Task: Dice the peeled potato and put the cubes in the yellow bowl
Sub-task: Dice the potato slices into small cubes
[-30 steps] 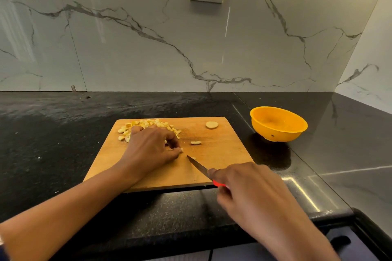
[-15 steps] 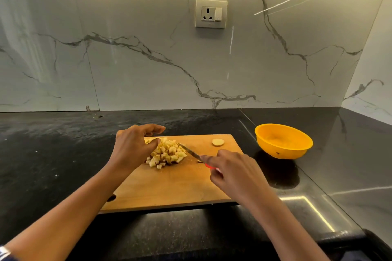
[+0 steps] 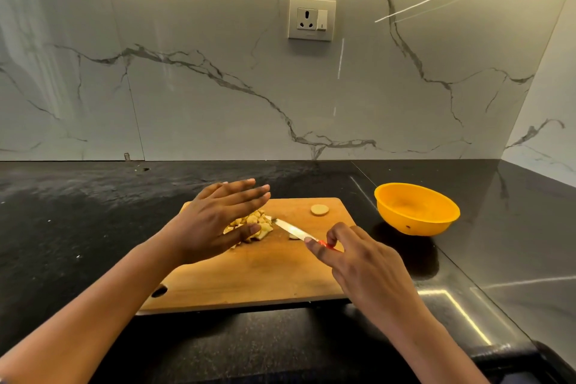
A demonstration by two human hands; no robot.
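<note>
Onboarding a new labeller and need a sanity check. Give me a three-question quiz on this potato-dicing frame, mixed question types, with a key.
1. True or false: the yellow bowl already holds potato cubes.
2. Which hand grips the knife? A) left hand B) right hand C) neither
3. Fill in: the round potato slice lies on the ____, apart from the pile.

Key:
1. False. The bowl looks empty, and the cubes are piled on the cutting board.
2. B. The left hand has straight fingers by the pile.
3. Cutting board.
</note>
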